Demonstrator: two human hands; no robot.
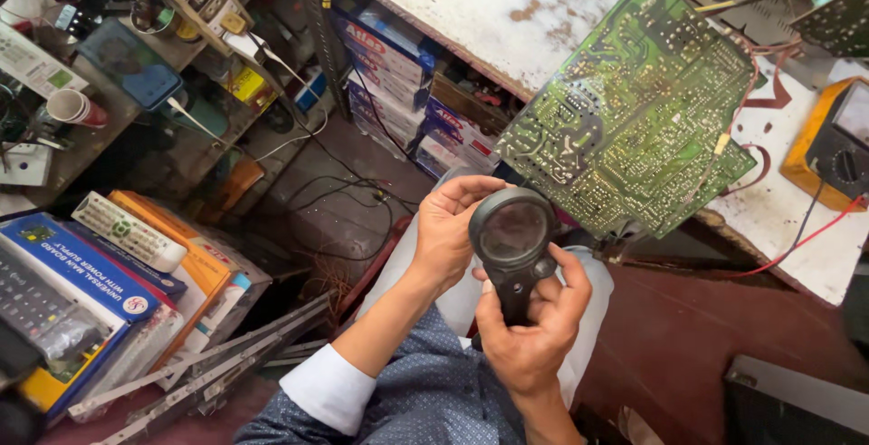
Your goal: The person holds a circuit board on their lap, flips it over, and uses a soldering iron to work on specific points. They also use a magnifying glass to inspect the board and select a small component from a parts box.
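So I've got one black magnifier held in my two hands, left hand and right hand. One big green circuit board sits on the desk, plus one yellow multimeter. One white remote down left.

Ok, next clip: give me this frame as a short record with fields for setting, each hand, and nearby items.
setting: cluttered electronics repair bench
left hand: fingers on the rim of a black magnifying glass
right hand: gripping the magnifier's handle
nearby: green circuit board tilted at the white bench edge, solder side up
also: yellow multimeter at right; white remote control on boxes at left
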